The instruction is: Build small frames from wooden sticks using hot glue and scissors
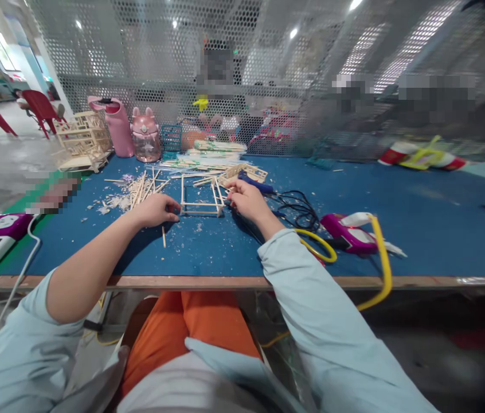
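A small open frame of thin wooden sticks stands on the blue tabletop in front of me. My left hand is at its near left corner, thumb and fingertips closed about the end of the stick there. On the frame's right side, my right hand has its fingers bent together in a pinch. Whatever sits between those fingertips is too small to make out. Just beyond the right hand lies a blue glue gun, partly covered by the fingers. One loose stick lies below my left hand.
Loose sticks and scraps lie left; bundled sticks lie behind. A stick structure, pink bottle and clear-bodied bottle stand back left. Black cable and a purple device with yellow strap lie right. Perforated metal panel rises behind.
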{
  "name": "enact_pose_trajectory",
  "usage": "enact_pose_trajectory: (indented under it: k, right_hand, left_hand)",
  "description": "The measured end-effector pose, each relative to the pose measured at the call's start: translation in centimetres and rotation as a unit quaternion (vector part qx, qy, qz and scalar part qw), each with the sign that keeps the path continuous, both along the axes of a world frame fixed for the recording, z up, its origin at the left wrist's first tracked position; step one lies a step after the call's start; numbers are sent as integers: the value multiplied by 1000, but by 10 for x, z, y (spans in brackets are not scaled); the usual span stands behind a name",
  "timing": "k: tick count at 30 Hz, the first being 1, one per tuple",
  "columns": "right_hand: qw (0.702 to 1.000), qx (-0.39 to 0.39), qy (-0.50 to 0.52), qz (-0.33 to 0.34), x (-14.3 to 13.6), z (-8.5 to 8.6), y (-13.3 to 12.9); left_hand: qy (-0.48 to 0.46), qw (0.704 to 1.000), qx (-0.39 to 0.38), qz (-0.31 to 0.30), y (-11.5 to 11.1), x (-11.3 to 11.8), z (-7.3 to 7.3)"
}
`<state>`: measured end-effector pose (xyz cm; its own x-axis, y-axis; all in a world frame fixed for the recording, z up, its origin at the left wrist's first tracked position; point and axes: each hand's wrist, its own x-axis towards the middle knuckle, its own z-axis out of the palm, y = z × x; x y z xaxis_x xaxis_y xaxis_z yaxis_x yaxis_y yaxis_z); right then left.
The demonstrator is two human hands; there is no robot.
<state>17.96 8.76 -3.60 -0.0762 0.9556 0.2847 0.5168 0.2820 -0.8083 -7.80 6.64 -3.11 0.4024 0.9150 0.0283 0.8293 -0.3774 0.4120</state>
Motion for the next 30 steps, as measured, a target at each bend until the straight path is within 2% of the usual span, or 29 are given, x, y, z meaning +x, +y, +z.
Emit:
enact_pose_trajectory:
  k: [4, 9, 14, 17, 22, 26, 30]
  right_hand:
    - [1000, -3, -7, 21, 0, 0, -1]
    - [1000, 19, -9, -17, 1, 1, -1]
    - [998, 39, -37, 33, 2, 3, -3]
    - [997, 45, -46, 40, 3, 3, -4]
    - [996, 8, -55, 71, 0, 2, -5]
    - [995, -29, -14, 93, -5, 3, -10]
    - [988, -29, 94, 118, -9, 7, -14]
  left_hand:
    - [3, 1000, 4, 5, 1, -3, 1]
    - [5, 1000, 18, 11, -1, -2, 2]
    - [-8, 1000, 28, -9, -3, 4, -1]
    - [-11, 999, 30, -14, -2, 7, -5]
    - [-41, 999, 23, -7, -1, 10, -8]
    - [-104, 994, 11, 4, -1, 11, -9]
    - [-242, 969, 25, 37, -2, 12, -7]
